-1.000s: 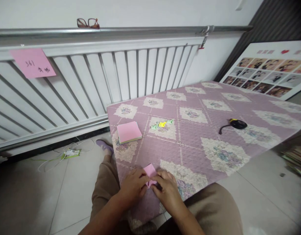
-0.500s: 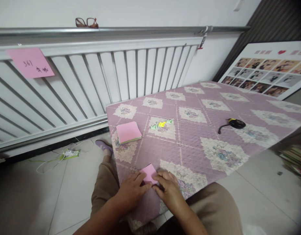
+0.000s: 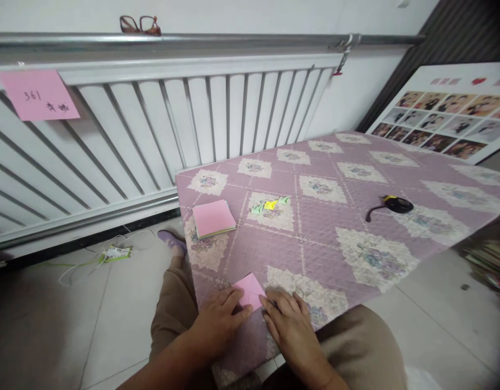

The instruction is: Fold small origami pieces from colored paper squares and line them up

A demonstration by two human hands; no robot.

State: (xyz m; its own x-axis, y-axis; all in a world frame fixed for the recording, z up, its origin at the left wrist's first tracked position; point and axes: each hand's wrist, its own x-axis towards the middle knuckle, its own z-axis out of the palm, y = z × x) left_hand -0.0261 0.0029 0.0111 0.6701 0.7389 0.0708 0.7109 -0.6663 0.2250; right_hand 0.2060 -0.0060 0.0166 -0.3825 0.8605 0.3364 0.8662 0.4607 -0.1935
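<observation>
A pink square of paper (image 3: 250, 290) with crease lines lies on the purple flowered tablecloth near the table's front corner. My left hand (image 3: 223, 319) grips its left side, thumb and fingers pressing it down. At the right corner, my right hand (image 3: 288, 325) has its fingertips on the paper's edge, the other fingers bent over the cloth. Farther back rests a stack of sticky notes (image 3: 214, 216), pink on top. To the right of that stack sit small folded paper pieces, two green with a yellow one (image 3: 270, 205) between them.
A black tape measure (image 3: 398, 205) with a strap lies on the table's right part. Behind the table runs a white radiator (image 3: 217, 116), with a pink note (image 3: 38, 95) on it. Glasses (image 3: 140, 25) rest on the pipe. A photo board (image 3: 445, 116) leans at the right; a power strip (image 3: 116, 253) is on the floor.
My right hand has shifted slightly right along the paper's edge, and its fingers are more spread out. More of the paper, with its creases, shows. The view has tilted a little.
</observation>
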